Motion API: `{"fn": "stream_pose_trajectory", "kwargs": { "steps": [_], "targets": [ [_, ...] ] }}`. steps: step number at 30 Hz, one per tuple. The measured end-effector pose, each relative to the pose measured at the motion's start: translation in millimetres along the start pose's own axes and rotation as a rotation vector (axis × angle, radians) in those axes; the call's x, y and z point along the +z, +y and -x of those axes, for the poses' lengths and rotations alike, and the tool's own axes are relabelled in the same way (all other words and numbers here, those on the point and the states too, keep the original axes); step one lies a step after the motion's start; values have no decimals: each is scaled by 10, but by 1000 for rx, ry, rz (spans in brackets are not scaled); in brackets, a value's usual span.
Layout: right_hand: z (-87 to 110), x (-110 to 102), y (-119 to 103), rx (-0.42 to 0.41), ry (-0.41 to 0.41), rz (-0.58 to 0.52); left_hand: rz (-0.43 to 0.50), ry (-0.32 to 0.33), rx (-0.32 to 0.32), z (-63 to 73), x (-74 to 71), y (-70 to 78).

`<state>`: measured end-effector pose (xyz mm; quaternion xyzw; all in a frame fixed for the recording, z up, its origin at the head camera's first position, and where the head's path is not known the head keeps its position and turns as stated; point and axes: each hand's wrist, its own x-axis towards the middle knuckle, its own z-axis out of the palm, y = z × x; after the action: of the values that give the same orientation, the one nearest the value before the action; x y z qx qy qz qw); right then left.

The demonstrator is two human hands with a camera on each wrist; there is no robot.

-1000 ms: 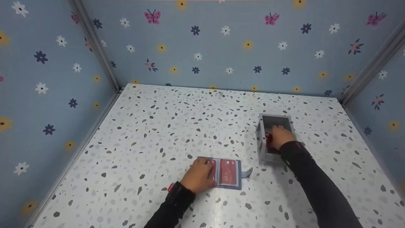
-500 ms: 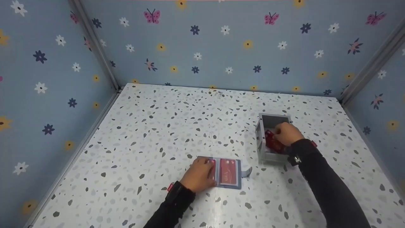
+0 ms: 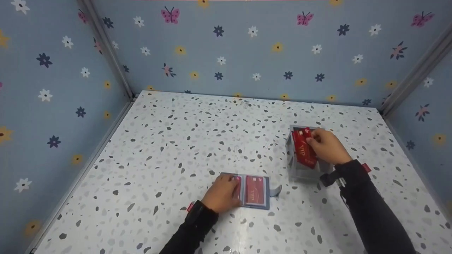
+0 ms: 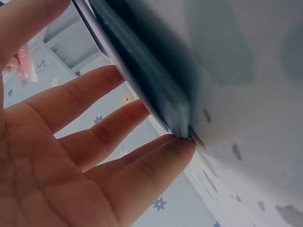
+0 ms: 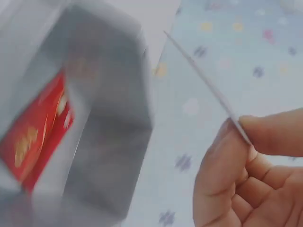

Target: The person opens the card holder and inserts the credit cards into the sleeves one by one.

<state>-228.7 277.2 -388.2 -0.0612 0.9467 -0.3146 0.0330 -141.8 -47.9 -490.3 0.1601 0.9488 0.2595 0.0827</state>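
My right hand (image 3: 328, 145) pinches a thin red card (image 5: 209, 81) between thumb and finger, above a grey open-topped box (image 3: 306, 174). The right wrist view shows the card edge-on. More red cards (image 5: 33, 127) with gold lettering lie overlapping inside the box. On the tabletop, a bluish card holder (image 3: 266, 197) lies spread, with a red VIP card (image 3: 255, 190) in its right-hand clear sleeve. My left hand (image 3: 221, 194) holds the holder's left side, thumb at the near edge and fingers at the far edge. It partly covers another red card in the left sleeve.
The white speckled tabletop (image 3: 197, 141) is bounded by blue flower-patterned panels (image 3: 240, 53) at the back and both sides. A short strap (image 3: 275, 191) sticks out from the holder's right edge, towards the box.
My right hand has risen out of the box and shifted slightly right, lifting a red card with it. My left hand and the card holder have stayed in place.
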Motion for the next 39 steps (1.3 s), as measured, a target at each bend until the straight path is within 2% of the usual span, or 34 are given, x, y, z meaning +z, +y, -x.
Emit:
{"fn": "stream_pose_trajectory", "kwargs": {
  "steps": [3, 7, 11, 14, 17, 20, 23, 28, 31, 36, 39],
  "targets": [
    [88, 151, -100, -47, 8, -78, -17, 11, 13, 2, -2, 2],
    [234, 458, -219, -107, -5, -232, -46, 26, 40, 5, 4, 11],
    [373, 797, -266, -140, -71, -360, -70, 22, 54, 0, 8, 32],
    [435, 995, -235, -138, -126, -419, -105, 19, 49, -2, 11, 59],
    [465, 1123, -160, -95, -137, -447, -143, 33, 34, 0, 23, 94],
    [490, 1176, -85, -9, -121, -466, -174, 48, 24, 1, 43, 156],
    [509, 1185, -26, 52, -114, -468, -155, 46, 20, -7, 78, 246],
    [510, 1189, 53, 46, -129, -490, -119, 24, 32, -48, 174, 402],
    [509, 1202, 85, 49, -140, -496, -168, 36, 38, -72, 238, 469],
    [524, 1220, 115, 86, -150, -506, -241, 94, 71, -96, 313, 545],
    [525, 1229, 122, 91, -150, -515, -262, 90, 58, -121, 344, 584]
  ]
}}
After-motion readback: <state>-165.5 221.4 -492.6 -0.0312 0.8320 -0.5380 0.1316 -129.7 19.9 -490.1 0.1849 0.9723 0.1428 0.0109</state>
